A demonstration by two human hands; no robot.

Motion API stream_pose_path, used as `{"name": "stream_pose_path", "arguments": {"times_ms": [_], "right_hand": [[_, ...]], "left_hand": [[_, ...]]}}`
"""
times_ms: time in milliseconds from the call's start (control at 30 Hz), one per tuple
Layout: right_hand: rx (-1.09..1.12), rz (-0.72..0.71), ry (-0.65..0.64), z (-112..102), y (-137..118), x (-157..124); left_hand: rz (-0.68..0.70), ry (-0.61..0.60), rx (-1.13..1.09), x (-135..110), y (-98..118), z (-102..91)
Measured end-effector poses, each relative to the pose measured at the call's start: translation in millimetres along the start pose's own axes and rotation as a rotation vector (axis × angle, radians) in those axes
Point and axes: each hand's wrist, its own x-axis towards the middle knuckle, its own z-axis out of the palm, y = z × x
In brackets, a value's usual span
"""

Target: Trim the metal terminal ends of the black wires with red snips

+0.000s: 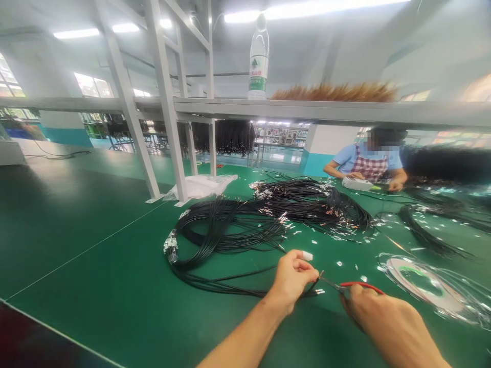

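Head: left grip (289,280) pinches cable (314,286), right grip (378,311) clasps red-handled tool (360,284); black bundles (307,199) lie beyond.

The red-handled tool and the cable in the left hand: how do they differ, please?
The tool has a red handle, while the cable is black. The right hand holds the tool; the left hand holds the cable near its end. The tool is thicker than the cable. Both are held above the green table, close together.
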Motion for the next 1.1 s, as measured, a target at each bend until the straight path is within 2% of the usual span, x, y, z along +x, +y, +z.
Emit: {"name": "stream_pose_path", "arguments": {"times_ms": [100, 200, 400, 533, 633, 767, 833, 900, 1000, 1100], "right_hand": [[-0.267, -0.142, -0.052, -4.2, -5.3, 1.4], [-0.310, -0.136, -0.090, -4.4, -7.2, 4.5], [-0.029, 0.037, -0.362, -20.8, -11.7, 17.4], [0.072, 0.135, -0.389, -22.6, -13.7, 22.4], [0.167, 0.249, -0.368, -10.5, -6.4, 26.9], [0.365, 0.447, -0.262, 17.2, 9.4, 34.1], [0.529, 0.556, -0.217, 35.1, 14.9, 36.0], [0.737, 0.647, -0.181, 53.2, 18.6, 35.3], [1.026, 0.751, -0.104, 72.7, 22.3, 29.0], [1.249, 0.816, -0.031, 80.4, 25.5, 22.4]], "left_hand": [[0.000, 0.005, 0.015, -0.2, -1.1, 1.0], [0.014, 0.013, 0.024, 0.5, -3.9, 2.6], [0.089, 0.003, 0.068, -0.7, -5.3, 5.1], [0.122, -0.018, 0.061, -0.5, 2.0, 2.2], [0.150, 0.045, 0.109, 5.0, 5.6, -4.2], [0.264, 0.121, 0.558, 11.0, 2.9, -15.7], [0.344, 0.078, 0.796, 11.2, 1.4, -20.6], [0.356, 0.006, 0.942, 10.3, 2.5, -24.3], [0.310, -0.094, 1.061, 7.7, 9.3, -28.6], [0.283, -0.166, 1.136, 5.7, 17.4, -34.9]]}}
